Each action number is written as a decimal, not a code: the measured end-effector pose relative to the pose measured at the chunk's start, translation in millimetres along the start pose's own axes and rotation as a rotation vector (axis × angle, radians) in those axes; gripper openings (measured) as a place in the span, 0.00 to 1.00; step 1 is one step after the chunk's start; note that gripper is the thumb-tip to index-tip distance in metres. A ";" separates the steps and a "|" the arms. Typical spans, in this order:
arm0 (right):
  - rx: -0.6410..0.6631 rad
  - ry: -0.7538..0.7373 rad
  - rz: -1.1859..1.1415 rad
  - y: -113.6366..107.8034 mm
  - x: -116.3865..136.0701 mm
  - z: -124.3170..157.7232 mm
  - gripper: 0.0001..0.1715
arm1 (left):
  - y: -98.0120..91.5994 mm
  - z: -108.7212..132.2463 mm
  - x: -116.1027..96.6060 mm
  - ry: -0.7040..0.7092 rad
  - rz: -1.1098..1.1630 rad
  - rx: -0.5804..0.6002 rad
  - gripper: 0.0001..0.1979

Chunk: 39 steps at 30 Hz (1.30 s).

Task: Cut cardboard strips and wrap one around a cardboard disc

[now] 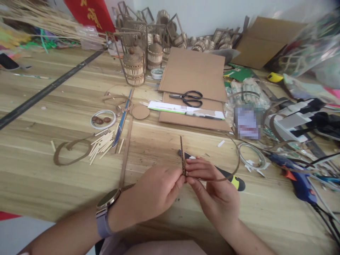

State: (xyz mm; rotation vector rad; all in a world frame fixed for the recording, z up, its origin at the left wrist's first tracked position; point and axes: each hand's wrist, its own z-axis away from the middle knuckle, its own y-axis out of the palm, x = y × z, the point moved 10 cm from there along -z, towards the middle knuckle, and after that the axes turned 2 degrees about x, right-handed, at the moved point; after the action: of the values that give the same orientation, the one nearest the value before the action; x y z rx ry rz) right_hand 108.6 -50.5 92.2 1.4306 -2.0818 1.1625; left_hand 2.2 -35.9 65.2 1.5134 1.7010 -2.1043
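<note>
Both hands meet above the table at the centre. My left hand (162,184), with a watch on its wrist, is closed, thumb and finger pinching a thin cardboard piece (182,150) seen edge-on. My right hand (216,187) grips the same piece from the other side, fingertips along its face. From the right fingers a narrow brown strip (237,163) loops out to the right. Beneath the right hand lies a black and yellow utility knife (237,183), partly hidden. The cardboard piece's full outline cannot be seen from this angle.
Cardboard sheets (193,71) bear black scissors (192,98). Left are small wooden sticks (102,143), a white ring (114,122) around brown beads, a cardboard disc (140,112) and a blue ruler (122,122). A glue gun (297,179) lies right. Small lanterns (133,71) stand behind.
</note>
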 end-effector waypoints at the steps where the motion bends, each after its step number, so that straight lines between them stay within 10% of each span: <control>1: -0.005 0.010 -0.002 -0.9 -1.2 1.0 0.05 | 0.3 0.1 -1.3 0.016 -0.016 0.009 0.14; 14: 0.003 0.180 -0.225 -0.8 -17.8 0.7 0.04 | -3.0 -0.2 -5.7 0.095 0.047 0.037 0.17; 22: 0.021 -0.103 0.102 -2.5 14.0 -0.2 0.07 | -5.1 -2.4 2.9 0.006 -0.055 -0.034 0.23; 39: -0.011 0.132 -0.063 -2.7 -8.6 7.2 0.05 | -5.7 -1.1 0.0 0.052 -0.077 -0.013 0.18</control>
State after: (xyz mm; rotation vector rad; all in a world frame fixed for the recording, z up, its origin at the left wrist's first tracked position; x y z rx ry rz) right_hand 115.7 -51.4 83.2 1.3655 -1.9369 1.1858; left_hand -0.3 -32.7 69.4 1.5369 1.8156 -2.1025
